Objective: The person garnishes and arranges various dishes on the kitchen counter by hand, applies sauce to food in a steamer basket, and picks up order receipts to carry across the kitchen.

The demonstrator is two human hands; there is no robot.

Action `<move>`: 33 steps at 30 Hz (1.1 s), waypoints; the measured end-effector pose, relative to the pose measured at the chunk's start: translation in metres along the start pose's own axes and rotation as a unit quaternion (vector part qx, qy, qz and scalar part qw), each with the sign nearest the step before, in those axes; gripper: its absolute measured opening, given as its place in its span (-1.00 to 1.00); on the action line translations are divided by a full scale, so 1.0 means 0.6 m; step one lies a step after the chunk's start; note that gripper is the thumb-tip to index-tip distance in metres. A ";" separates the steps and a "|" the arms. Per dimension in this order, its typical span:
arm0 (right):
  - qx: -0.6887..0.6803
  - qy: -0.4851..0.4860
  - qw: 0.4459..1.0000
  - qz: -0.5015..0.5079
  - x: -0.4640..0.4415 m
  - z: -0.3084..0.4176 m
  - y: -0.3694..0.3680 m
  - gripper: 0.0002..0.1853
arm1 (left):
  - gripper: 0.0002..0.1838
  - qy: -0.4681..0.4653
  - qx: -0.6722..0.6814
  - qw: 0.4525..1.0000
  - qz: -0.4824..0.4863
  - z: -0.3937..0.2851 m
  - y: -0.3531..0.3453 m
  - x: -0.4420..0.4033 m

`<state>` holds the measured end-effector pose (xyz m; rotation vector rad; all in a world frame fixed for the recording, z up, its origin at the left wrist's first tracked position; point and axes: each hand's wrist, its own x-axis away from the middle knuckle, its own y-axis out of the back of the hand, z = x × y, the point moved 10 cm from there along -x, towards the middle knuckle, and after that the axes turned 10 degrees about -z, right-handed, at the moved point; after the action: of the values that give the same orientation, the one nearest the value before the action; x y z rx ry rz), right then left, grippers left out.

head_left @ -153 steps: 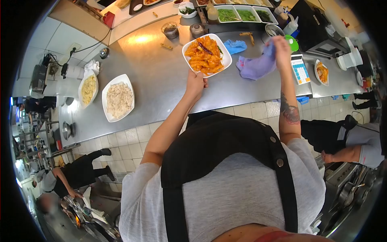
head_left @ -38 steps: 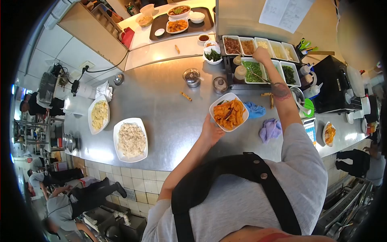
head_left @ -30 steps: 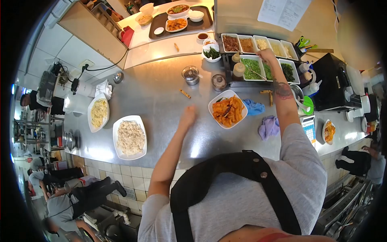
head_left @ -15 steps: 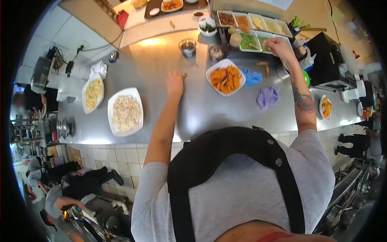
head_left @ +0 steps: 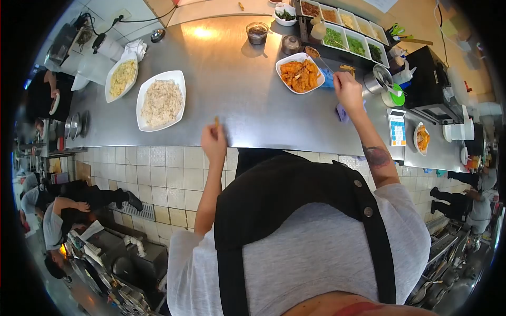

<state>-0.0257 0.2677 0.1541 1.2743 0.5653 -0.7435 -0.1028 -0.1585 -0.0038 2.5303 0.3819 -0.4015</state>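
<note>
A steel bench [head_left: 237, 108] spans the view, its near edge running along the front of the person's apron. A black oven [head_left: 426, 79] stands toward its right end, at the far side. Along the far edge, right of the middle, sit the topping trays [head_left: 345, 41]. A large white dish [head_left: 177, 77] of pale, rice-like food lies on the left part of the bench, near the near edge; beside it, toward the left end, a narrower dish [head_left: 108, 89] of yellow food lies with its long axis running mostly from near edge to far edge.

The white bowl [head_left: 301, 56] of orange food rests right of the middle, between the near edge and the trays, just beside a blue cloth [head_left: 328, 78].

The right hand [head_left: 349, 90] grips the handle of a spoon [head_left: 312, 52]. The spoon's long axis slants from the hand toward the far left; its head, heaped with brown crumbs, points that way at the bowl's far right corner. Whether it touches the rim, I cannot tell.

The left hand [head_left: 213, 142], near the near edge, is closed on a small tan strip [head_left: 216, 120]; the strip's visible end points toward the far edge.
</note>
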 end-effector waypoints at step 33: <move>0.123 -0.317 0.908 0.246 0.196 -0.299 -0.054 -0.45 | -0.74 0.177 -0.171 0.969 -0.009 0.248 0.222 0.168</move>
<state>0.0304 0.4182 0.0080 1.2390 -0.3846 -0.7545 0.0055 -0.3300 -0.0973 2.2534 0.5557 0.1094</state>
